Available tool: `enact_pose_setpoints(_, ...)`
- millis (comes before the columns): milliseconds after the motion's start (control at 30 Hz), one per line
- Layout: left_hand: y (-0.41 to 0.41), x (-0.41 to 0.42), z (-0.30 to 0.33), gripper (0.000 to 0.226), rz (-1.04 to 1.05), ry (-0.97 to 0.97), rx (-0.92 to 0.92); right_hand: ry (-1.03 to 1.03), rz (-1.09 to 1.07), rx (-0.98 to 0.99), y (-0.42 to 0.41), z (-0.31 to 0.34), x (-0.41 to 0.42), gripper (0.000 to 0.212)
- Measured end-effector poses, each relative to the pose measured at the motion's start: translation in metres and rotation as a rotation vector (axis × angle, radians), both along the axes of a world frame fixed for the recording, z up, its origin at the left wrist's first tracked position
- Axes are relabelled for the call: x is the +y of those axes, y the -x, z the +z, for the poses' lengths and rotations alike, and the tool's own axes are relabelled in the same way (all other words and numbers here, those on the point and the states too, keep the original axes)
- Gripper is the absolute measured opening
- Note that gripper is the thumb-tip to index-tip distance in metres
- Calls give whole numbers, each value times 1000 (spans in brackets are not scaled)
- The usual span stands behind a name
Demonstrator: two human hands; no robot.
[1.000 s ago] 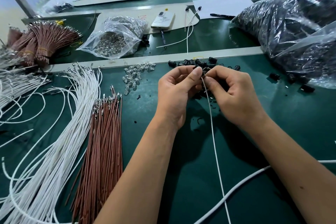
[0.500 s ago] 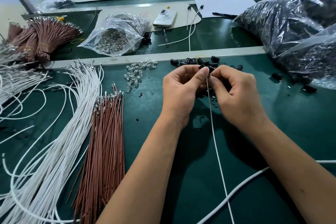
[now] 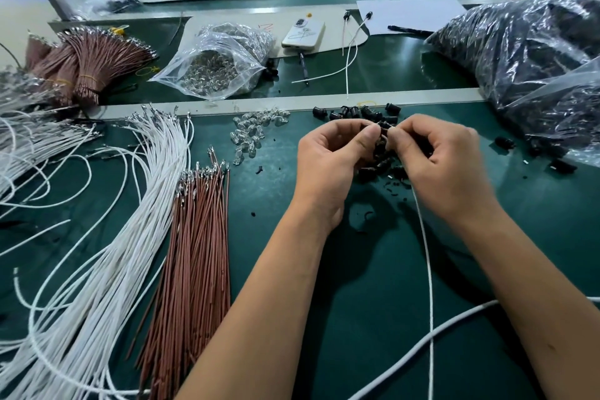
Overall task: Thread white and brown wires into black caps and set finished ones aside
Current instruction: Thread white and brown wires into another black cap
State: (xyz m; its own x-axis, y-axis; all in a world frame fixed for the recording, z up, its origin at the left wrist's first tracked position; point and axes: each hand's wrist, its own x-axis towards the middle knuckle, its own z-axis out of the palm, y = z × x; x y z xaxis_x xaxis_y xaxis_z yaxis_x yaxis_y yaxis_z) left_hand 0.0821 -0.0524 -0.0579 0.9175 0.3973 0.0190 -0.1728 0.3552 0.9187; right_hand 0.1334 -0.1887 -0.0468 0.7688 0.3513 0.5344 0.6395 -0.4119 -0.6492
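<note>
- Nearest, the white wire (image 3: 429,269) trails from the person's side up to the fingertips, crossing over a thicker white cable (image 3: 422,346) low in the view; the person does well to let that tail hang slack so it does not drag the tip sideways during threading.
- Just beyond, the right hand (image 3: 444,169) has its thumb and forefinger curled and pinching the wire's upper end, the other fingers folded under; a pinch close to the tip probably keeps the short free end stiff enough to steer.
- Opposite it, the left hand (image 3: 331,159) is curled too, its thumb (image 3: 365,140) pressed toward the right fingertips; it appears to grip a black cap (image 3: 384,125) between them, though the cap is mostly hidden and its opening cannot be seen.
- Judging by this, the step is feeding the white wire into the cap; turning the cap so its hole faces the tip, and pushing straight rather than at an angle, seems the sound way.
- Under and just past the fingertips lie the loose black caps (image 3: 354,112), close enough for the next pick.
- Left of the left hand lie the brown wires (image 3: 198,237) and, further left, the white wires (image 3: 130,221), terminals pointing away, within easy reach.
- Far beyond the fingers, two finished pieces (image 3: 352,42) rest apart by a phone (image 3: 303,34), which looks like the spot for setting this one down.
</note>
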Motion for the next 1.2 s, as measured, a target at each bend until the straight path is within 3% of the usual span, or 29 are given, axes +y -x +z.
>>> enact_pose_setpoints(300, 0, 5, 5, 5, -2, 88, 25, -4, 143, 62, -3, -3, -1, 12)
enact_pose_setpoints(433, 0, 4, 6, 4, 2, 88, 19, 4, 143, 48, -3, -3, -1, 15)
enact_pose_setpoints(867, -1, 2, 4, 8, 26, 62, 49, 111, 253, 263, -4, -2, -3, 26)
enact_pose_setpoints(1000, -2, 2, 5, 8, 20, 55, 65, 162, 253, 228, -4, 0, -4, 29)
enact_pose_setpoints(1100, -1, 1, 5, 8, 4, 51, 59, 107, 302, 279, -2, -2, 0, 43)
enact_pose_setpoints(1200, -2, 0, 5, 7, -3, 51, 58, 62, 322, 323, -3, -2, -1, 36)
